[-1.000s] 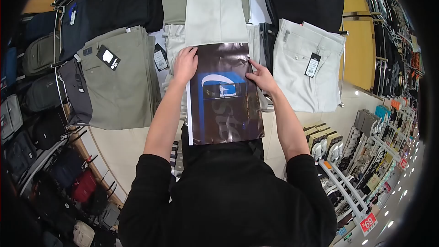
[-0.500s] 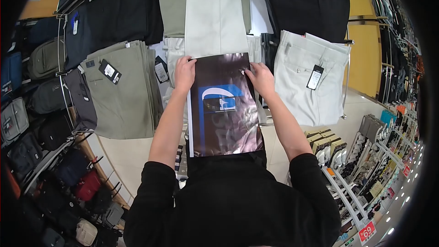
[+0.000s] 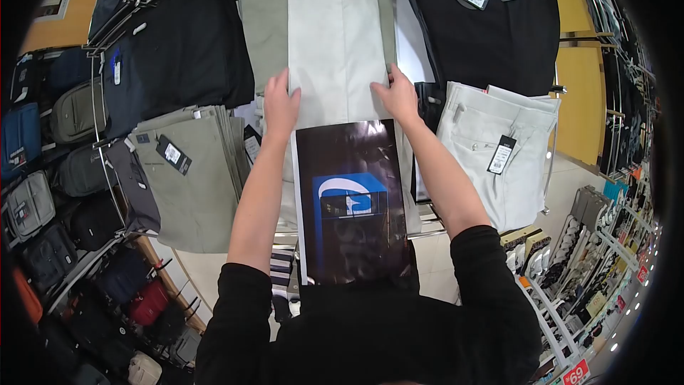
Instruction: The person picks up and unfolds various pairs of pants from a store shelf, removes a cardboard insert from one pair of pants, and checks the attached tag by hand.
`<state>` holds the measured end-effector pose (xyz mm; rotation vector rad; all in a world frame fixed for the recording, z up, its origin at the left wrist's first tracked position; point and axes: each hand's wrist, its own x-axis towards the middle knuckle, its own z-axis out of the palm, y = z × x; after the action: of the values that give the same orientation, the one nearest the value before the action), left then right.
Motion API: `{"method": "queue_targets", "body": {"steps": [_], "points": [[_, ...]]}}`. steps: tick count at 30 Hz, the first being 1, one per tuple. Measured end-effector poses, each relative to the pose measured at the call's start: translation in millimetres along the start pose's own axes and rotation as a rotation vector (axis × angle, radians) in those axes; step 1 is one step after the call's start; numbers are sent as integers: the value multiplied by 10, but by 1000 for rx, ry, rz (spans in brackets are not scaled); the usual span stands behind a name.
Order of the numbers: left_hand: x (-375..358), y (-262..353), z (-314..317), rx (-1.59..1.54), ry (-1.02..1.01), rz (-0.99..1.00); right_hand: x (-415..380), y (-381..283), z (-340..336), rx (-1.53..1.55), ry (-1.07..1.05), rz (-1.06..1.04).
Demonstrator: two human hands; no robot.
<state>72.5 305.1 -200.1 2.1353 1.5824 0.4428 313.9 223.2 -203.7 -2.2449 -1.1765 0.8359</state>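
Pale, off-white folded trousers (image 3: 335,46) lie lengthwise in front of me, with a crease down the middle. Their near part is covered by a glossy dark printed sheet (image 3: 356,242) bearing a blue and white logo and showing a white left edge. My left hand (image 3: 282,103) is at the left edge of the trousers, thumb apart from the fingers. At the right edge, my right hand (image 3: 399,98) is also open, its thumb over the fabric. Both hands are just beyond the sheet's far edge and off it. Whether fingers reach under the cloth is hidden.
Olive trousers (image 3: 267,7) lie beneath at the back. Tagged stacks surround me: olive trousers (image 3: 192,185) left, light grey trousers (image 3: 495,121) right, black trousers (image 3: 491,36) back right. Backpacks (image 3: 75,110) fill the left shelves; a rack with a red price sign (image 3: 576,373) stands right.
Both hands have let go of the dark sheet's far corners and moved forward to the sides of the pale trousers. The whole scene sits lower in view.
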Motion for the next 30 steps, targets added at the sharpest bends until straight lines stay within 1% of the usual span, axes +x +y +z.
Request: {"method": "queue_targets", "body": {"steps": [1, 3, 4, 5, 6, 7, 8, 9, 12, 13, 15, 16, 18, 22, 24, 25, 27, 28, 30], "points": [[151, 10, 31, -1, -4, 7, 106, 15, 42, 2, 6, 5], [425, -29, 134, -359, -19, -245, 350, 65, 131, 203, 73, 111], [529, -77, 208, -594, -49, -349, 449, 58, 139, 201, 73, 118], [603, -66, 205, -594, -57, -356, 532, 10, 104, 455, -24, 149], [651, -72, 190, -674, -104, -425, 580, -24, 74, 708, -125, 186], [675, -49, 145, -752, -152, -499, 606, -74, 29, 704, -133, 207], [699, -26, 95, -830, -180, -538, 639, -154, -37, 772, -216, 227], [708, -82, 121, -828, -187, -551, 668, -216, -73, 841, -297, 243], [791, -240, 185, -792, -227, -530, 727, -333, -95, 777, -361, 255], [787, -236, 197, -793, -227, -530, 726, -366, -103, 776, -360, 255], [782, -229, 212, -919, -232, -547, 713, -441, -110, 726, -333, 290], [760, -165, 188, -918, -232, -545, 720, -450, -91, 727, -332, 288], [723, 19, 107, -1074, -204, -605, 772, -456, -58, 729, -297, 278], [851, 82, 80, -1072, -208, -654, 864, -520, -104, 837, -302, 255], [920, 114, 22, -1181, -365, -675, 921, -572, -150, 897, -285, 231], [933, 124, 4, -1181, -368, -673, 909, -620, -202, 897, -282, 232], [932, 126, -40, -1298, -387, -517, 884, -717, -308, 954, -337, 168], [915, 125, -81, -1298, -386, -518, 867, -732, -336, 954, -339, 168], [863, 127, -171, -1322, -342, -405, 826, -754, -415, 915, -377, 46]]}}
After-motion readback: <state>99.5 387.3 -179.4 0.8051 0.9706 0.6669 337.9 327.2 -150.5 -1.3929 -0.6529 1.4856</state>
